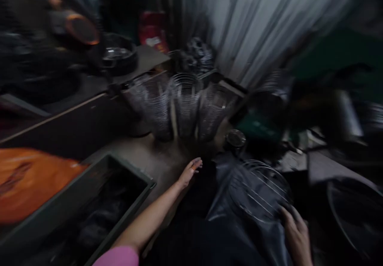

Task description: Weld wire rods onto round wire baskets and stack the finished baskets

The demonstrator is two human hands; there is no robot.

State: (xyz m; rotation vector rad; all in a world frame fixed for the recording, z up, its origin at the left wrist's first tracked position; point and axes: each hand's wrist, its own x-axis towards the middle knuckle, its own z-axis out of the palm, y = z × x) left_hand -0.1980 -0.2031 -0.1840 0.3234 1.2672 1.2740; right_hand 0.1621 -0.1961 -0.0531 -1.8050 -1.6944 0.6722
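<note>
My left hand (190, 172) reaches forward over the dark area in the middle, fingers stretched out and holding nothing I can see. Something orange shows at one of its fingers. At the lower right, my right hand (295, 230) grips the near edge of a round wire grille (260, 190). The grille lies over dark plastic sheeting (221, 194) by my lap. Beyond my left hand stand three tall stacks of ring-shaped wire pieces, the middle stack (185, 102) being the most distinct. Motion blur and dim light hide fine detail.
A long grey-green bin (119, 166) with dark contents sits at the left, beside an orange bag (32, 178). A dark bench (68, 118) runs behind them. A large dark round tub (356, 214) stands at the right. Corrugated metal wall (254, 22) rises at the back.
</note>
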